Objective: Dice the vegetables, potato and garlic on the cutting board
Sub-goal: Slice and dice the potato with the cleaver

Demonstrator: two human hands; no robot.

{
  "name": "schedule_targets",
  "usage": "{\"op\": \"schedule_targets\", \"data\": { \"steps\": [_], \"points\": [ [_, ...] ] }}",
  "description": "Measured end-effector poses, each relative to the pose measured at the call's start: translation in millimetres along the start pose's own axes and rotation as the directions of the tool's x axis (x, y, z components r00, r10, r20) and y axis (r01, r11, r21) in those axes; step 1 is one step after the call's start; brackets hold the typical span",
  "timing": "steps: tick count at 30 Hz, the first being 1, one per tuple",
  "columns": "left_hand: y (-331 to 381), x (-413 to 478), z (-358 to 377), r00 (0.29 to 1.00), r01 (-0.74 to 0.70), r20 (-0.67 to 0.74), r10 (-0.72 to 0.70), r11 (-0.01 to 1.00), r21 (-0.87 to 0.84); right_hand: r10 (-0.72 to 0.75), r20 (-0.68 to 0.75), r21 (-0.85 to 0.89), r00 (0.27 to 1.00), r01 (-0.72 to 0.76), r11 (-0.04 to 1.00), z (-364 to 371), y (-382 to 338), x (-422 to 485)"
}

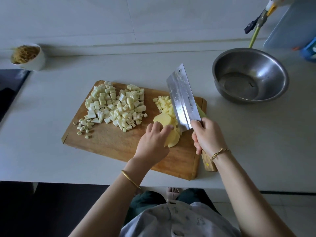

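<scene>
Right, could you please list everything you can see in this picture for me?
cutting board: one, wooden, middle of the counter
pale vegetable cubes: one pile, whitish, board's far left
garlic pieces: a scatter, pale, board's left edge
potato cubes: small pile, yellow, board's far right
potato slices: a few, yellow, just nearer than the cubes
cleaver: one, steel with wooden handle, over the potato cubes
bowl: one, steel, right of the board
cup: one, white, brown contents, far left
left hand: one, fingers resting on potato slices
right hand: one, gripping cleaver handle
</scene>
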State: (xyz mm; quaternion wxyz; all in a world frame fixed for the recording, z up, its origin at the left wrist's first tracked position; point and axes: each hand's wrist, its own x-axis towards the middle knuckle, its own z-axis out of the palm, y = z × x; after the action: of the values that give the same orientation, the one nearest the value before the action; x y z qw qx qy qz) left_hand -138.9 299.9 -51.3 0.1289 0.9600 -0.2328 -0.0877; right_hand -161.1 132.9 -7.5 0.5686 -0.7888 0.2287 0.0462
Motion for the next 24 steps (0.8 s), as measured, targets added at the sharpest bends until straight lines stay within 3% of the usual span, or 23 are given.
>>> {"op": "schedule_targets", "data": {
  "steps": [4,15,24],
  "points": [
    [8,3,8,0.998,0.004,0.061,-0.004,1.000,-0.007,0.003,-0.023,-0.004,1.000,-0.003,1.000,-1,1,-2],
    [25,5,14,0.998,0.063,-0.034,-0.061,0.995,0.076,-0.025,-0.014,-0.057,1.000,0.024,0.998,-3,7,-9],
    [-37,-20,-7,0.991,-0.040,0.130,0.032,0.997,0.065,-0.055,0.110,-0.086,0.992,0.065,0.994,14,6,-12]
  ]
}}
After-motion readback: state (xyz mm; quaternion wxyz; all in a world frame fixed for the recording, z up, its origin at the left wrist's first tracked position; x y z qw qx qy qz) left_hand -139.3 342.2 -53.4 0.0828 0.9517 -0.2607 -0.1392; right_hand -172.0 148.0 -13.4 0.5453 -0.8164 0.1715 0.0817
